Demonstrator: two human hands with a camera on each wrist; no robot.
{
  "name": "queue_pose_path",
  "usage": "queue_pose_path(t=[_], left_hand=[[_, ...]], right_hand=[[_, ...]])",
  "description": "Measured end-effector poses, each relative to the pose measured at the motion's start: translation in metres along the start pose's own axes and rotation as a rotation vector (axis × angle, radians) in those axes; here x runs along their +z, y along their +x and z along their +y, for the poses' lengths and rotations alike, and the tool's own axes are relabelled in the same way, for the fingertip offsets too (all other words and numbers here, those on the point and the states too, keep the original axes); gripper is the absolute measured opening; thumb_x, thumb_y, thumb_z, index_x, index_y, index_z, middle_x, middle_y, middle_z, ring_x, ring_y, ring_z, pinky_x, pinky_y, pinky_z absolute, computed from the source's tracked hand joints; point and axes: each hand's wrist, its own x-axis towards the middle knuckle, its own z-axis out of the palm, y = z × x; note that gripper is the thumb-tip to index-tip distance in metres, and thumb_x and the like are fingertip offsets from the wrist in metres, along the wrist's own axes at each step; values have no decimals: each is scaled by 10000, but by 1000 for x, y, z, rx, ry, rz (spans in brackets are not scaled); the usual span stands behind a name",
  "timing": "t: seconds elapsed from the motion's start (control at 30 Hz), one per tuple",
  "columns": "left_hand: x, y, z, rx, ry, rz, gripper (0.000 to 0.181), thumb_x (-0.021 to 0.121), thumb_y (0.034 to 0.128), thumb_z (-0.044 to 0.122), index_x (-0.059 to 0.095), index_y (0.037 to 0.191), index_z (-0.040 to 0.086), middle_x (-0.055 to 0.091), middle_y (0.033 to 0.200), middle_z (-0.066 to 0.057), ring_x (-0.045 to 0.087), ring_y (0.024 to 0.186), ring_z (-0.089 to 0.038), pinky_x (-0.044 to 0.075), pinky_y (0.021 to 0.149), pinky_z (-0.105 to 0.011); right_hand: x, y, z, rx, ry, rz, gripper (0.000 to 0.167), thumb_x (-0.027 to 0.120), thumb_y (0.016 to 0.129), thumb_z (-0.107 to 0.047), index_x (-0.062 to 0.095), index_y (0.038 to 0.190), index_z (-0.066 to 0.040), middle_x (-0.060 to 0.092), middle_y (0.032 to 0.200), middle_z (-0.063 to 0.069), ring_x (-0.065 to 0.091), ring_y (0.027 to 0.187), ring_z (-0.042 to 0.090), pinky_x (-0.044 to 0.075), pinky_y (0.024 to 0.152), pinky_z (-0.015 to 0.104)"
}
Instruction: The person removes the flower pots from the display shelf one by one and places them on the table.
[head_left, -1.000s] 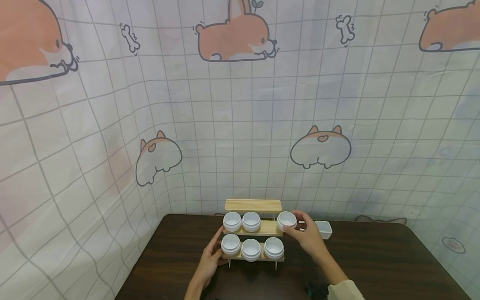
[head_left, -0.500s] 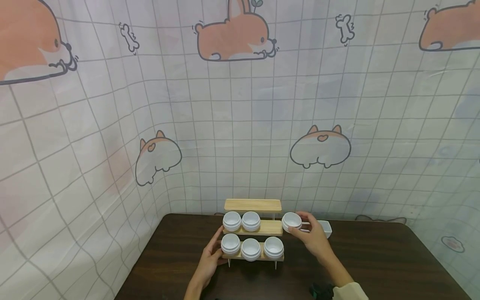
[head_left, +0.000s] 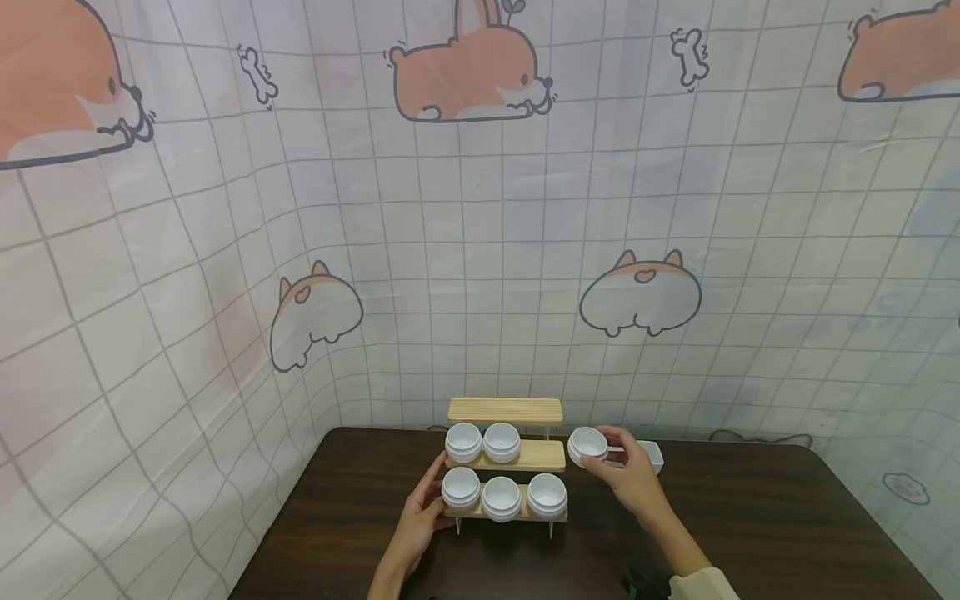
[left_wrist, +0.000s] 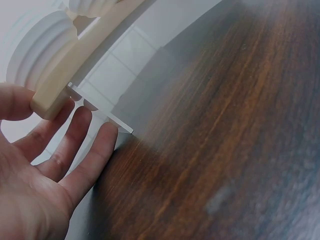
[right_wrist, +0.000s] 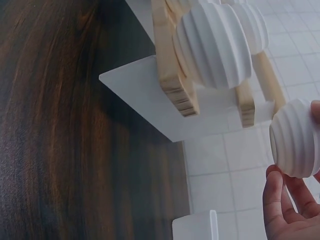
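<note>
A three-tier wooden shelf rack (head_left: pixel 506 410) with white side supports stands on the table. My left hand (head_left: pixel 417 521) grips the left end of its lowest shelf; in the left wrist view the thumb lies at the wooden board (left_wrist: pixel 55 90) and the other fingers reach beneath. My right hand (head_left: pixel 632 479) holds a small white ribbed pot (head_left: pixel 588 443) upright, just right of the middle shelf and apart from it. Two similar pots, one of them a white pot (head_left: pixel 502 442), sit on the middle shelf. Three more, including a right-hand pot (head_left: pixel 547 495), fill the lowest shelf.
Behind my right hand a white rectangular container (head_left: pixel 651 457) with a handle-like bar stands on the dark wooden table (head_left: pixel 765 525). A dark object (head_left: pixel 645 583) lies by the right sleeve. A patterned curtain (head_left: pixel 480 317) closes off the back and sides.
My right hand has moved the pot off the right end of the middle shelf, out to the right. My left hand stays at the rack.
</note>
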Motion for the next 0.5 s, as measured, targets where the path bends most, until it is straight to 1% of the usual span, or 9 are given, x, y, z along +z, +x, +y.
queue_pose_path(t=[0.2, 0.5], left_hand=[[0, -1, 0, 7, -4, -7, 672, 491, 1047, 61, 262, 1636, 290, 490, 1439, -254, 608, 1132, -208, 583, 920, -510], [0, -2, 0, 7, -5, -12, 669, 484, 1054, 67, 250, 1639, 291, 487, 1443, -253, 606, 1137, -205, 583, 922, -514]], right_hand=[[-2, -2, 4, -3, 7, 14, 568, 821, 859, -164, 567, 1354, -52, 617, 1248, 191, 621, 987, 171, 532, 748, 233], [-6, -6, 16, 6, 46, 20, 560, 821, 853, -118, 566, 1344, -29, 622, 1214, 205, 627, 898, 150, 521, 714, 226]])
